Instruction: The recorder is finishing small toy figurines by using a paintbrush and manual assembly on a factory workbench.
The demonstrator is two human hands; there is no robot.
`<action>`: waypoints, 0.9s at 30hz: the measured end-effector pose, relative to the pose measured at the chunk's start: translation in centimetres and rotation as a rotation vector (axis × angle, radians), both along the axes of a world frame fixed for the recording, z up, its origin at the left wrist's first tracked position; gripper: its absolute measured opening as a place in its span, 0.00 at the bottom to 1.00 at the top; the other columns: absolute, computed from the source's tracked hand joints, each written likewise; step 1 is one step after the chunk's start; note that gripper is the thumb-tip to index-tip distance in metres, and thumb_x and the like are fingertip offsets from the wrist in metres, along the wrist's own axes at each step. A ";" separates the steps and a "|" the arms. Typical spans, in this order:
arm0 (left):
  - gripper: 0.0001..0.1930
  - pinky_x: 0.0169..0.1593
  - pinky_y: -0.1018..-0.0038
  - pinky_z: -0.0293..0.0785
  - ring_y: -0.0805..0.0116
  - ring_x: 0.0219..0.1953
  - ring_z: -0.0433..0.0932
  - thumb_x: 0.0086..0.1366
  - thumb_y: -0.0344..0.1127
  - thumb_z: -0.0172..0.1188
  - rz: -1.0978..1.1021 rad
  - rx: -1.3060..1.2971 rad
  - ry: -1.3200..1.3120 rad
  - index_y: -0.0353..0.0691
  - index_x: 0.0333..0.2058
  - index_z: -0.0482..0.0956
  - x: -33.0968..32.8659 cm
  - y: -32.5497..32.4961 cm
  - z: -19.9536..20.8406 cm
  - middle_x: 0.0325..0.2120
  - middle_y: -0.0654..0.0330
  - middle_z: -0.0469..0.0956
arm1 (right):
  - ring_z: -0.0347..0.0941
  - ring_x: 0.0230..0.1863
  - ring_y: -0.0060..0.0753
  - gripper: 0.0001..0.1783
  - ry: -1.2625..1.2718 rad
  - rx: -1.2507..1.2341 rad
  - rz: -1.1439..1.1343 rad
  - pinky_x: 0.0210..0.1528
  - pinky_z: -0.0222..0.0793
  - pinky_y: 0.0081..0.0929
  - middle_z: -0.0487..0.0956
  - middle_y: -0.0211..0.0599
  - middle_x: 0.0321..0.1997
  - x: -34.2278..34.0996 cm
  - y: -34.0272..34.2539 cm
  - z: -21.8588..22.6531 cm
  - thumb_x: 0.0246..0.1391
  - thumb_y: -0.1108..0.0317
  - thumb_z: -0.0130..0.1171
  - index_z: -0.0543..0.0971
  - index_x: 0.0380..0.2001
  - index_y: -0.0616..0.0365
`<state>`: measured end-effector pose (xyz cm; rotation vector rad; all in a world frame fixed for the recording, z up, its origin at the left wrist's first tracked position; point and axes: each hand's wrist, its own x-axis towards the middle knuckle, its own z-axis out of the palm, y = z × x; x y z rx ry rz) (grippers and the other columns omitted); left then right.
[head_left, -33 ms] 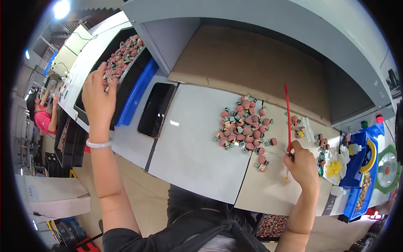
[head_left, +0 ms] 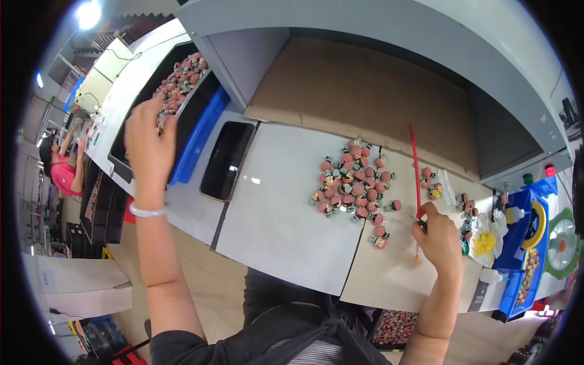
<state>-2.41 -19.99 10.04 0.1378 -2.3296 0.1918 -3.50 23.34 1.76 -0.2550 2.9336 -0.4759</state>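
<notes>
My left hand (head_left: 149, 146) is over the near side of a black tray (head_left: 118, 152), its thumb apart from the bent fingers. Small pink-topped figurines (head_left: 182, 79) fill the tray; some show past my fingertips. My right hand (head_left: 439, 236) is closed around a thin paintbrush (head_left: 416, 167) with a red handle and an orange-yellow tip pointing toward me. A short dark piece with a thin point also shows at those fingers; its kind is unclear. Left of that hand, a loose cluster of pink and grey figurines (head_left: 350, 188) lies on the white table (head_left: 280, 237).
A black phone (head_left: 227, 159) lies beside a blue bin (head_left: 198, 143). Behind the table stands a grey open-fronted booth (head_left: 365, 91). At right are yellow-stained tissue (head_left: 485, 243), a white bottle (head_left: 490, 277), a blue rack (head_left: 511, 234) and a green fan (head_left: 561, 243). A co-worker in pink (head_left: 64, 173) sits far left.
My left hand has shifted slightly right and toward me, back from the figurines in the tray. My right hand stays in place, while the brush handle's far end has tilted slightly left.
</notes>
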 end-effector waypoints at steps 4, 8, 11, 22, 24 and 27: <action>0.11 0.43 0.69 0.68 0.58 0.40 0.71 0.46 0.24 0.58 -0.622 0.479 -0.325 0.40 0.31 0.76 -0.9 9.0 -3.8 0.35 0.57 0.74 | 0.72 0.20 0.47 0.12 0.049 -0.047 -0.066 0.24 0.65 0.35 0.73 0.46 0.15 0.0 -0.2 0.0 0.43 0.65 0.56 0.70 0.31 0.60; 0.11 0.43 0.68 0.68 0.58 0.41 0.70 0.45 0.25 0.60 -0.800 0.383 -0.381 0.40 0.31 0.75 -1.6 15.0 -8.1 0.34 0.58 0.73 | 0.68 0.15 0.39 0.10 0.073 -0.236 -0.067 0.21 0.61 0.31 0.70 0.40 0.12 0.6 -1.6 0.6 0.44 0.66 0.57 0.70 0.29 0.59; 0.12 0.42 0.69 0.69 0.57 0.38 0.71 0.46 0.25 0.60 -0.653 0.476 -0.603 0.39 0.33 0.73 -2.2 16.5 -9.0 0.34 0.57 0.72 | 0.67 0.14 0.36 0.09 0.134 -0.298 -0.024 0.19 0.60 0.29 0.69 0.39 0.11 0.8 -1.7 0.3 0.43 0.68 0.57 0.71 0.28 0.59; 0.14 0.47 0.74 0.68 0.70 0.43 0.71 0.66 0.38 0.43 -0.980 2.083 -1.228 0.36 0.44 0.67 1.9 19.5 -9.3 0.37 0.60 0.71 | 0.53 0.17 0.12 0.22 -0.074 -1.006 0.130 0.19 0.53 0.13 0.67 0.23 0.19 3.2 -4.7 0.9 0.31 0.81 0.64 0.74 0.36 0.61; 0.14 0.48 0.74 0.67 0.71 0.44 0.70 0.66 0.38 0.43 -1.003 2.156 -1.271 0.36 0.44 0.67 2.1 19.9 -10.0 0.38 0.60 0.71 | 0.52 0.17 0.11 0.26 0.046 -1.015 0.294 0.19 0.51 0.12 0.66 0.23 0.20 3.4 -5.3 0.2 0.29 0.81 0.66 0.75 0.39 0.60; 0.14 0.49 0.75 0.66 0.74 0.44 0.69 0.66 0.39 0.42 -0.988 2.215 -1.296 0.36 0.44 0.67 2.3 20.0 -10.3 0.38 0.62 0.70 | 0.51 0.17 0.11 0.26 0.024 -1.014 0.299 0.19 0.50 0.12 0.65 0.22 0.19 3.3 -5.1 -0.5 0.30 0.80 0.67 0.75 0.40 0.60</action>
